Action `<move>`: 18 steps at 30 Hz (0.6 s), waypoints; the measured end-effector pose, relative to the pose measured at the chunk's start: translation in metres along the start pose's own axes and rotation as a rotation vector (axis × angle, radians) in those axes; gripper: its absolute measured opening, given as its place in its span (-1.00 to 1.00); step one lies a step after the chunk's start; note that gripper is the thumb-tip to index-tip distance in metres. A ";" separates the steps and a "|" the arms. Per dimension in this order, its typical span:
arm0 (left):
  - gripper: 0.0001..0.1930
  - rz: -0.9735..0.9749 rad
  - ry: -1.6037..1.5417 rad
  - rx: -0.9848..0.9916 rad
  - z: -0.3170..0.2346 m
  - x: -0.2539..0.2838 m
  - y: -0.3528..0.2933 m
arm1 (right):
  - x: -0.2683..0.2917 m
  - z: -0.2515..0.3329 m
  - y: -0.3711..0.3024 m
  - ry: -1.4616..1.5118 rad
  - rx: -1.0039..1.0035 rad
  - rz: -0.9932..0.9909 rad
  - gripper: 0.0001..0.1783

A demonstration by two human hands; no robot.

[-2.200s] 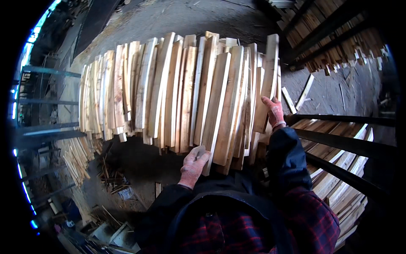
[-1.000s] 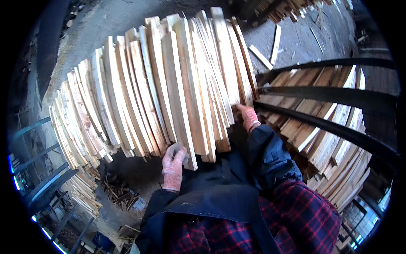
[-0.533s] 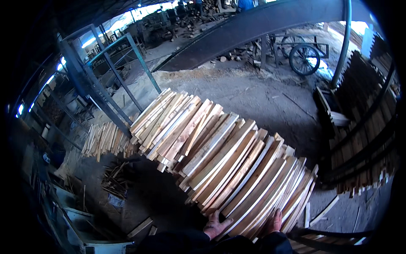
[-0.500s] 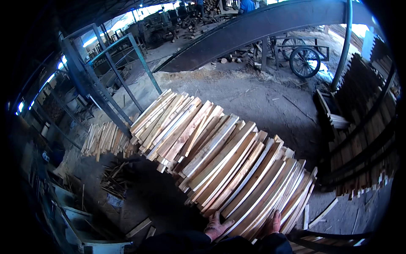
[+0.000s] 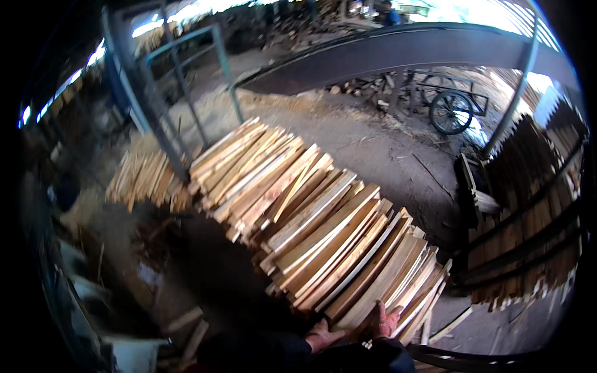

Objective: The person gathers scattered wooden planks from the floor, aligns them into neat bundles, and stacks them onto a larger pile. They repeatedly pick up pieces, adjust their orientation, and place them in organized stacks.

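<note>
A long row of wooden slats (image 5: pixel 298 211) lies side by side, running from the upper left down to the near right. At its near end, my left hand (image 5: pixel 324 336) rests against the slat ends, thumb stretched out to the right. My right hand (image 5: pixel 387 320) lies on top of the slats a little farther right, its fingers apart and pointing away from me. Between the two hands runs a wide brown slat (image 5: pixel 357 311). Both hands look pinkish and gloved, and their lower parts are blurred or hidden by dark sleeves.
A smaller slat pile (image 5: pixel 143 177) sits at left beside a metal frame (image 5: pixel 221 62). Dark stacked boards (image 5: pixel 519 230) stand at right. Beyond are a wheeled cart (image 5: pixel 451 112), a long dark beam (image 5: pixel 385 53) and a person in blue (image 5: pixel 392 15). Loose slats (image 5: pixel 451 325) lie at near right.
My right hand has shifted left along the slats, closer to my left hand. The whole view has swung slightly, with the near end of the row now farther left.
</note>
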State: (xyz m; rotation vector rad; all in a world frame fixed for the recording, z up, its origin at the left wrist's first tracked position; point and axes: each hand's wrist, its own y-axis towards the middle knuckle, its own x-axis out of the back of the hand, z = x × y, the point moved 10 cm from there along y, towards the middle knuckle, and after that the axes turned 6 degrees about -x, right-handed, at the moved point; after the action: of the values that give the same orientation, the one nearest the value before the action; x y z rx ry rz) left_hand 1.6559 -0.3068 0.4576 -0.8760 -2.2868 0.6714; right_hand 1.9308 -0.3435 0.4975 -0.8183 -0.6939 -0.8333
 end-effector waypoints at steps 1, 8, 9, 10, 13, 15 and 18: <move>-0.03 0.032 0.007 0.033 0.009 -0.002 -0.006 | 0.004 -0.002 -0.004 -0.014 -0.052 -0.020 0.20; -0.66 0.491 -1.031 -0.196 -0.014 -0.048 -0.045 | -0.017 0.047 -0.059 -0.428 0.234 0.089 -0.32; -0.65 0.553 -1.080 -0.254 -0.023 -0.049 -0.041 | -0.020 0.059 -0.072 -0.636 0.355 0.043 -0.40; -0.64 0.789 -1.271 0.190 -0.031 -0.056 -0.070 | -0.016 0.064 -0.067 -0.414 0.323 0.062 -0.36; -0.73 0.773 -1.287 0.008 -0.012 -0.010 -0.080 | -0.033 0.093 -0.088 0.186 0.122 0.202 -0.19; -0.73 0.689 -1.468 0.060 0.034 0.018 -0.074 | -0.070 0.150 -0.118 -0.041 0.377 0.300 -0.26; -0.71 0.088 -1.321 -0.214 0.155 0.109 -0.055 | -0.130 0.215 -0.169 -0.602 0.805 0.250 -0.33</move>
State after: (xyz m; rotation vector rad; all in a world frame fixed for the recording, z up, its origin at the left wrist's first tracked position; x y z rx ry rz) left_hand 1.4623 -0.3018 0.4214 -0.6835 -3.5261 1.3264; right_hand 1.6790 -0.1877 0.5612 -0.3863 -1.3113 -0.0209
